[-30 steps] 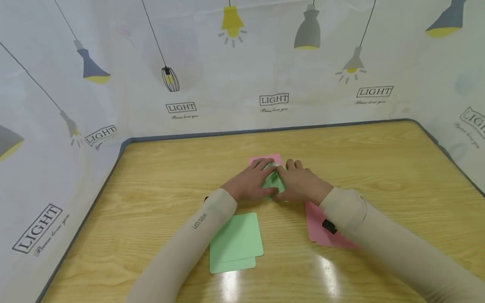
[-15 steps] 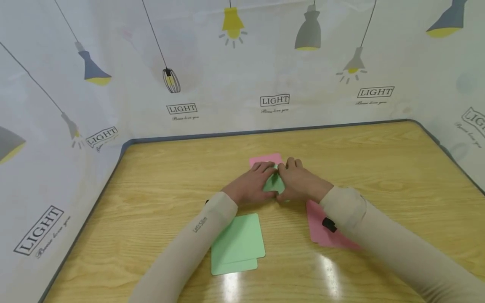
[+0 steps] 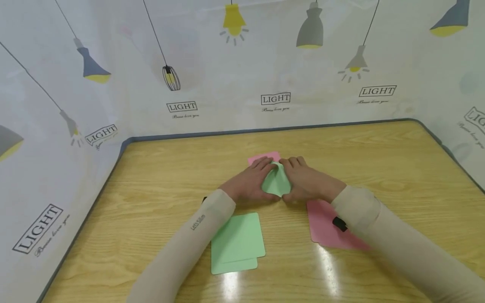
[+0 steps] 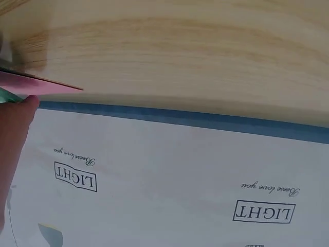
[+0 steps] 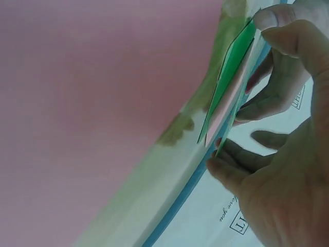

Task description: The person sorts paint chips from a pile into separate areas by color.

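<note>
Both hands are on one green paper sheet [image 3: 277, 183] near the table's middle, and it bows between them. My left hand [image 3: 251, 181] pinches its left side, fingers at the far edge and thumb at the near edge. From the other side my right hand [image 3: 308, 179] pinches it the same way, and the two thumbs almost meet. In the right wrist view the green sheet [image 5: 234, 67] appears folded into layers with a gap between them, and the right hand's [image 5: 282, 190] fingertips grip its edge. Just beyond the hands lies a pink sheet [image 3: 265, 157], partly covered.
Two overlapping green sheets [image 3: 238, 240] lie in front of the left hand, partly under the left sleeve [image 3: 189, 240]. Pink sheets [image 3: 322, 225] lie below the right wrist, partly covered by that arm. A printed white curtain [image 3: 227, 71] bounds the wooden table [image 3: 159, 176].
My right hand has shifted slightly to the right, and its fingertips have parted from the left hand's. More of the green sheet shows between the hands.
</note>
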`<state>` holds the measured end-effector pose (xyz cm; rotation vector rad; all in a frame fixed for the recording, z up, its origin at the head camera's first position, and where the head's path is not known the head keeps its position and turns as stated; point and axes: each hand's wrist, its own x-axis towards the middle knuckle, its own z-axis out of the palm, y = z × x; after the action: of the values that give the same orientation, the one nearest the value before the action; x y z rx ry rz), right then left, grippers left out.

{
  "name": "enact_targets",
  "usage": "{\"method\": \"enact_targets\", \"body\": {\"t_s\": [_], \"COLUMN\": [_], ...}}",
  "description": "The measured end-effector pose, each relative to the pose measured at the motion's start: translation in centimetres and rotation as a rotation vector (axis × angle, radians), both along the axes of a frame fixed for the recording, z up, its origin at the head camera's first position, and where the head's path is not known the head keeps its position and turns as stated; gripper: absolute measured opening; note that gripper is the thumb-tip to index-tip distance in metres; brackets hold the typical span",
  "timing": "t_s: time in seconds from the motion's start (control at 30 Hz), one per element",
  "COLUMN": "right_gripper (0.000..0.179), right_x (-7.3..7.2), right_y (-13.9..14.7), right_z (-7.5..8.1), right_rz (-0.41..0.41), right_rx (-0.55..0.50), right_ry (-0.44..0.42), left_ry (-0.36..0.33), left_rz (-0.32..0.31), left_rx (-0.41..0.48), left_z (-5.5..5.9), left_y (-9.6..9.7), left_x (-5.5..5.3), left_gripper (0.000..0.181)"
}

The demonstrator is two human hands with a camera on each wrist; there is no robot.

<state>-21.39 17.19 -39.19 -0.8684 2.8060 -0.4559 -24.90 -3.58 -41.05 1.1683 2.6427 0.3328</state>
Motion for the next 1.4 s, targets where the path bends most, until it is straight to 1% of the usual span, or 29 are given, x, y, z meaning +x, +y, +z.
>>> {"method": "enact_targets", "body": {"t_s": [0.13,0.27,0.37,0.47,0.67,0.73,0.83,0.97,1.07,1.2,1.27,1.4], "right_gripper": [0.078,0.066,0.063,0.061,0.063,0.064,0.064,0.065,0.067,0.068,0.068,0.065], "right_x": [0.3,0.7,1.1,1.7,2.9,3.3,4.2,5.4,6.2,6.8,7.1,7.3], "right_y": [0.0,-0.3,-0.8,-1.4,-3.4,-4.0,-4.9,-6.0,-6.5,-6.8,-6.8,-6.8], "right_z": [-0.1,-0.3,-0.2,0.2,1.2,1.4,1.7,1.9,1.7,1.0,0.7,0.2], "right_rz": [0.068,0.107,0.109,0.134,0.236,0.265,0.303,0.371,0.402,0.408,0.409,0.42], "right_rx": [-0.066,-0.097,-0.115,-0.139,-0.16,-0.155,-0.118,-0.055,-0.016,0.023,0.034,0.039], "right_ry": [0.018,-0.014,-0.046,-0.062,-0.076,-0.08,-0.08,-0.046,-0.024,-0.023,-0.026,-0.01], "left_ry": [0.038,0.049,0.066,0.068,0.02,0.024,0.04,0.064,0.083,0.1,0.113,0.163], "left_rz": [0.011,0.036,0.043,0.05,0.071,0.074,0.072,0.065,0.055,0.052,0.051,0.046], "left_rx": [-0.007,-0.024,-0.034,-0.06,-0.153,-0.18,-0.188,-0.18,-0.196,-0.223,-0.233,-0.249], "left_z": [0.3,0.3,0.7,1.7,4.5,5.1,5.7,5.7,5.3,4.7,4.4,3.9], "left_y": [-0.5,-1.4,-2.2,-3.2,-5.2,-5.7,-6.5,-7.4,-7.7,-7.7,-7.6,-7.3], "left_x": [0.6,1.6,2.3,3.5,6.1,7.0,8.7,11.0,12.2,13.1,13.3,13.5], "left_gripper": [0.093,0.094,0.092,0.089,0.083,0.082,0.08,0.078,0.076,0.076,0.075,0.072]}}
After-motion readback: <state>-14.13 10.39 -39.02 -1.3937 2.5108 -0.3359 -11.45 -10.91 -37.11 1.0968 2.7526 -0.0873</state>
